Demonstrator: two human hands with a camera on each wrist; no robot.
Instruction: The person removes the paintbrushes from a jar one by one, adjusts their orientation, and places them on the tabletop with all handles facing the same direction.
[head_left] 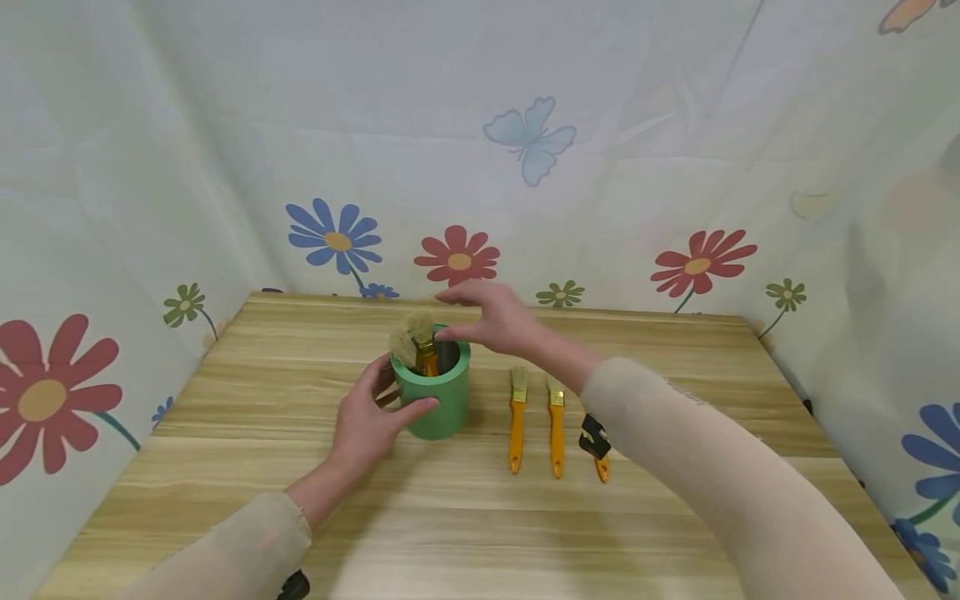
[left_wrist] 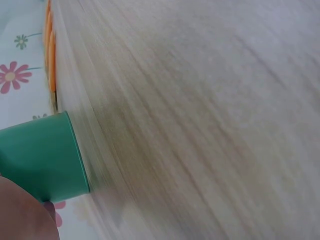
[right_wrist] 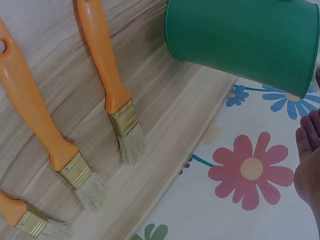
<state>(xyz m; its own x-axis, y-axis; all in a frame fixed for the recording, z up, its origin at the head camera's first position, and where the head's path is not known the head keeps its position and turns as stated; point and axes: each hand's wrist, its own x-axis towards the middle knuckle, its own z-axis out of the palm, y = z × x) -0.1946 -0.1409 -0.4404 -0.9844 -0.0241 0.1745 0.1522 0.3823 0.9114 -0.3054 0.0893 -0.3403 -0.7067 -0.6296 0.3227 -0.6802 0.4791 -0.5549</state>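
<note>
My left hand [head_left: 367, 414] grips a green cylindrical cup [head_left: 438, 408] from its left side, thumb across the front. Inside the cup stand paintbrushes [head_left: 422, 329], bristles up, leaning toward the left rim. Over the cup's right and far side is my right hand [head_left: 498, 321], fingers stretched out and thumb near the rim, with nothing seen in its grasp. To the right of the cup lie three paintbrushes with orange handles: one brush [head_left: 517, 421] nearest the cup, a middle brush [head_left: 557, 429], and a third brush [head_left: 603, 468] partly hidden under my right forearm.
The wood-grain table [head_left: 420, 525] meets a pale cloth backdrop [head_left: 637, 108] printed with flowers and butterflies at its far edge and both sides. A black wrist strap piece [head_left: 595, 437] shows at my right sleeve.
</note>
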